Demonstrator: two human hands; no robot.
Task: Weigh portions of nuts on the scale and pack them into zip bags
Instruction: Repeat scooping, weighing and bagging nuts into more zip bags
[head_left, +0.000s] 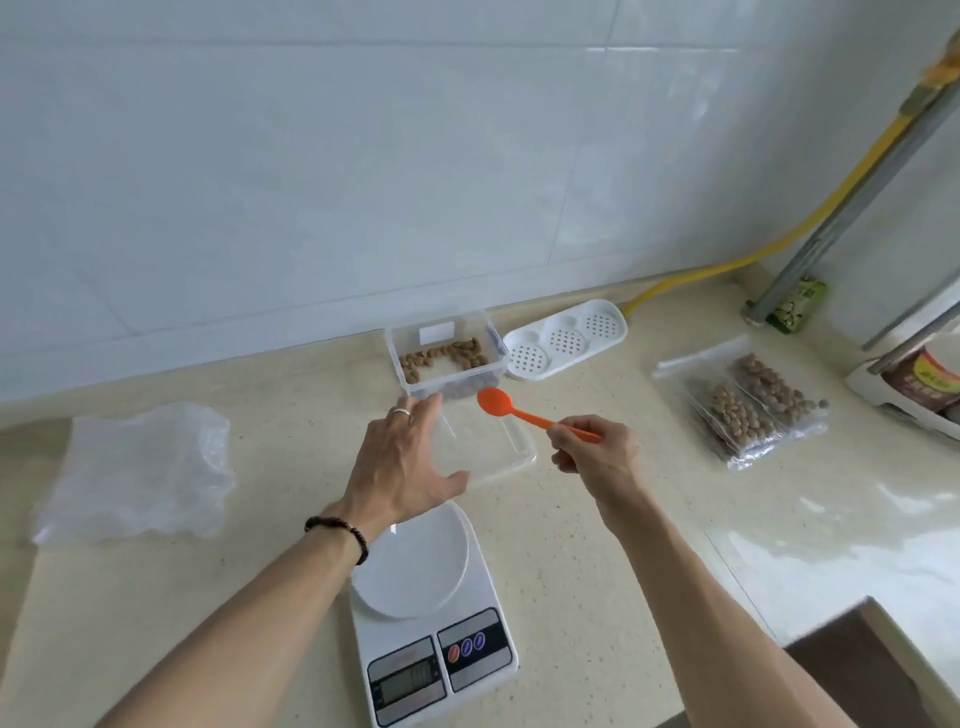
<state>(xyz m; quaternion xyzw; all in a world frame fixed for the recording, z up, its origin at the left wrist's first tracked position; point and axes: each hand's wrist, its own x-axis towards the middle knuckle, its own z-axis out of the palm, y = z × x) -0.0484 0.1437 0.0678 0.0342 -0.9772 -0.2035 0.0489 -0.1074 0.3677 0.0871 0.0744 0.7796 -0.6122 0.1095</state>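
Left hand (402, 462) spread flat on clear tray (498, 441). Right hand (597, 447) pinches orange spoon (511, 408), bowl just before nut box (447, 353).

Likely home kitchen: tiled wall (311, 182), countertop (597, 545)

- Left hand (402, 462): reaches forward, palm down, fingers spread and nearly straight; thumb splayed to the right.
- Ring on one left finger; dark bead bracelet at the left wrist.
- Left forearm bare, runs from the lower left edge up toward centre.
- Right hand (597, 447): fingers curled, pinching a thin handle at its end; knuckles face up.
- Right forearm bare, comes in from the lower right, angled up and left.
- Hands near each other, apart, not touching.
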